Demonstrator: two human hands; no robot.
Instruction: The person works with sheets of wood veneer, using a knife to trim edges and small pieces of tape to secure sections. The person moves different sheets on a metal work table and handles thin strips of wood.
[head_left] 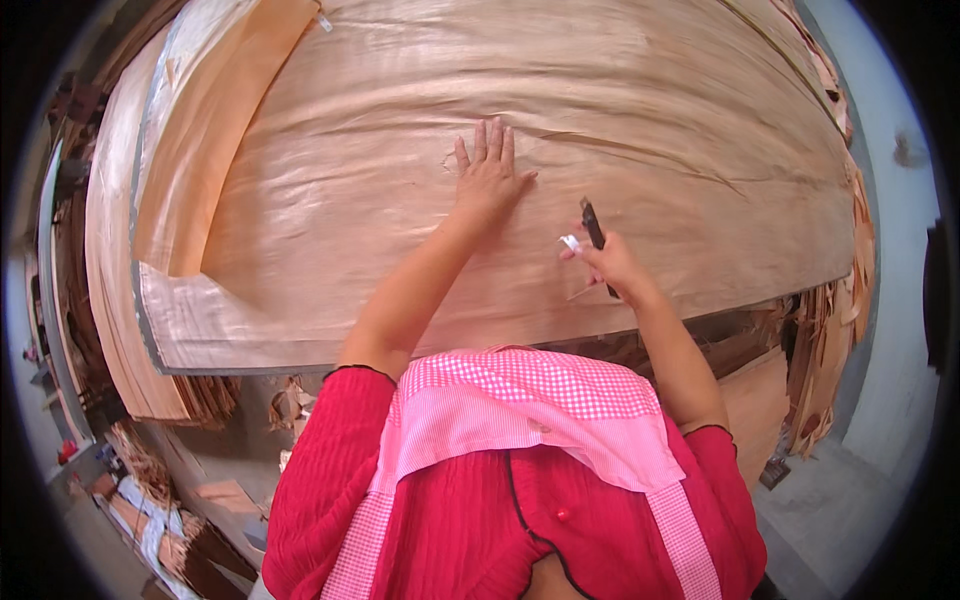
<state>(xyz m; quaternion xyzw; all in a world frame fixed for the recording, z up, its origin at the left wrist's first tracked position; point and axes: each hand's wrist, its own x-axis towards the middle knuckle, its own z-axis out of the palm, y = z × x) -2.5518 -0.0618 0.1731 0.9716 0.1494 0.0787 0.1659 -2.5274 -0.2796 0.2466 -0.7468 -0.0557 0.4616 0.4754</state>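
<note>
A large, rippled, pale tan veneer sheet [690, 110] covers the work surface before me. My left hand [488, 175] lies on it with fingers spread, near a small torn spot. Lower and to the right, my right hand [612, 260] grips a black utility knife [592, 218], tip pointing away from me, just over the sheet. Something white [571, 243] is on or at one finger of that hand; I cannot make out what. A narrower orange-tan strip [215, 140] lies along the sheet's left end.
Stacked veneer [115, 320] shows at the left. Ragged scraps [820, 370] hang under the sheet's right end beside a pale wall [890, 280]. A bundle of scraps and cloth [170, 540] sits at lower left. Grey floor [820, 510] shows at lower right.
</note>
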